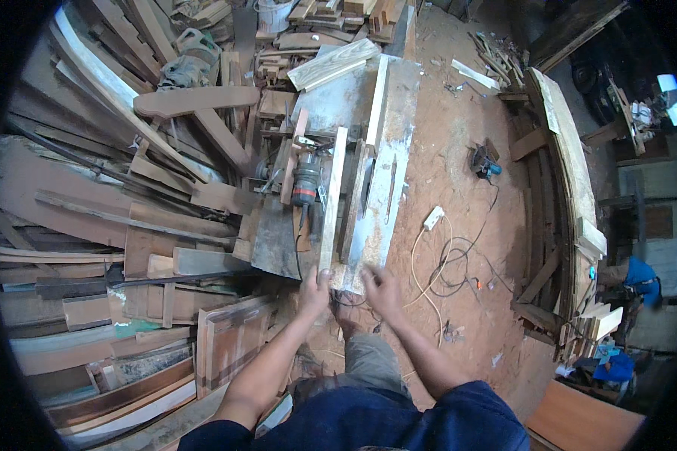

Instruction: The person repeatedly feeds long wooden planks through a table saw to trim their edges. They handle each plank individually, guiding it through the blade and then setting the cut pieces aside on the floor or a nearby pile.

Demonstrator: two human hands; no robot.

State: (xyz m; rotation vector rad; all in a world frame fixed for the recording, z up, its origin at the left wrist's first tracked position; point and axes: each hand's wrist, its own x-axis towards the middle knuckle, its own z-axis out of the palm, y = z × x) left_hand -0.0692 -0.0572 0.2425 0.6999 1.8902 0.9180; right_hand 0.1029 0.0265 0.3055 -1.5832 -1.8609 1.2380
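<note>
My left hand (314,293) is closed around the near end of a long pale wooden strip (334,195). The strip runs away from me along the left part of a worn metal worktable (390,169). At the table's near edge, beside some sawdust (372,252), is my right hand (384,292). Its fingers are curled, and I cannot make out anything in them. Just left of the strip lies a power tool (305,180) with a dark body and a red band. A wooden guide bar (356,199) stands to the strip's right, next to a slot in the tabletop.
Stacked boards and curved timber (90,188) crowd the left side. Wide planks (335,64) lie on the table's far end. On the dirt floor to the right are a blue power tool (485,161), a white socket block (433,218) and looping cables (447,263). A long wooden bench (568,180) stands farther right.
</note>
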